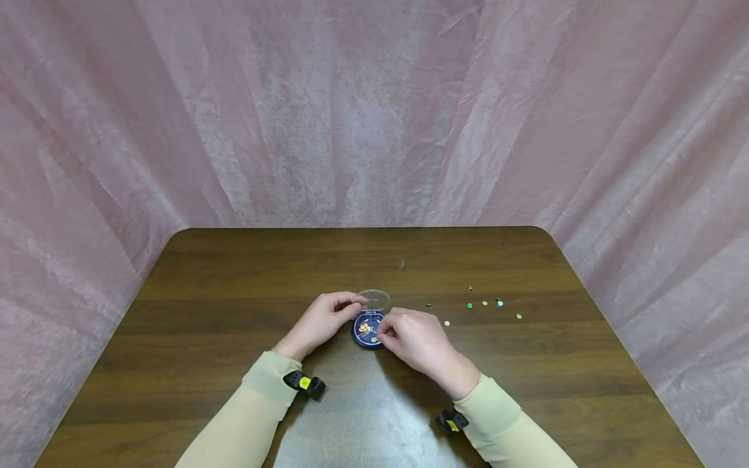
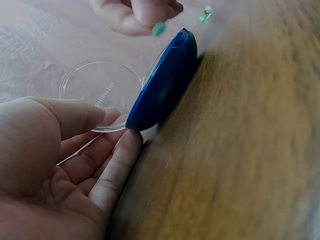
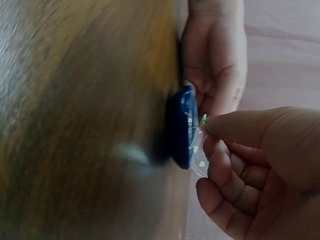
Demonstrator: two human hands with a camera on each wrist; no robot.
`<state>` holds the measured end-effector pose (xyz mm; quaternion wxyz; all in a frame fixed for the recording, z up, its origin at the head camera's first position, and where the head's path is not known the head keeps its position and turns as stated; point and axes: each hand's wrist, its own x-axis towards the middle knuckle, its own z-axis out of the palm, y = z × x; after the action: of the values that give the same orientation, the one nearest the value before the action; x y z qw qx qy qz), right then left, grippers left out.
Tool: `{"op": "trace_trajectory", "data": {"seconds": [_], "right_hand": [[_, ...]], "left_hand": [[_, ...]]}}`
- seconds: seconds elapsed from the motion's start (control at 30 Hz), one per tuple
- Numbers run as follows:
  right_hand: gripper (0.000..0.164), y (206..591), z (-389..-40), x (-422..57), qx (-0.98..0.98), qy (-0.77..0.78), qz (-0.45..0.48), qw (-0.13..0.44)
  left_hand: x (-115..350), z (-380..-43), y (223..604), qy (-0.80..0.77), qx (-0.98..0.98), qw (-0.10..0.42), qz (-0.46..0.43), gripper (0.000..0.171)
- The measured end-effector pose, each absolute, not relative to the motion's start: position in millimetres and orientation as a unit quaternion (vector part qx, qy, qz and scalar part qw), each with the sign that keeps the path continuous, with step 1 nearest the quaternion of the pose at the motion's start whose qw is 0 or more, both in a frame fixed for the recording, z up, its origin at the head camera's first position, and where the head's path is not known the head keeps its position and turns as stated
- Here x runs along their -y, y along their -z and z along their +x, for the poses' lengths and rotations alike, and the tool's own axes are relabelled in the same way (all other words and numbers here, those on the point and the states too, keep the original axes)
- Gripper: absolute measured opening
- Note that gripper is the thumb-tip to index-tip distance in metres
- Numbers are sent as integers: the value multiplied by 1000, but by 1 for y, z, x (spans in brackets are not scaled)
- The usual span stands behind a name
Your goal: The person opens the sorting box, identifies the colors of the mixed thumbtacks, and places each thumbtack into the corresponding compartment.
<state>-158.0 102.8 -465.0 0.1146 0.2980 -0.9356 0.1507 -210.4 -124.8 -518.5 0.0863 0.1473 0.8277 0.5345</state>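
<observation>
A small round blue case sits on the table with its clear lid raised. Dividers split its inside into compartments; copper-coloured pieces lie in the left one and a yellowish one near the front. My left hand holds the lid between thumb and fingers, one finger touching the case by the hinge. Over the case's right side, my right hand pinches a green thumbtack between thumb and index finger, and its other fingers are curled.
Several loose thumbtacks lie to the right of the case, among them a green one, a pale one and a yellow-green one. The brown wooden table ends at a pink curtain behind and at both sides.
</observation>
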Motion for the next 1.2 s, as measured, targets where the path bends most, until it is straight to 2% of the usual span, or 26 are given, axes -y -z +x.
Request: {"op": "trace_trajectory", "data": {"seconds": [0.57,0.77,0.93,1.1,1.2], "right_hand": [[16,476,-161,-97,936,-113,303,141],[11,474,-158,-101,933,-119,310,141],[8,469,-160,-118,937,-132,291,140],[11,464,-167,-149,948,-133,239,161],[12,464,-171,-168,958,-129,203,155]], "left_hand": [[125,-210,520,-538,-825,84,153,25],[125,-210,520,-535,-827,86,151,25],[126,-210,520,-532,-828,86,155,27],[126,-209,518,-525,-832,87,157,28],[126,-209,517,-525,-832,91,155,28]]}}
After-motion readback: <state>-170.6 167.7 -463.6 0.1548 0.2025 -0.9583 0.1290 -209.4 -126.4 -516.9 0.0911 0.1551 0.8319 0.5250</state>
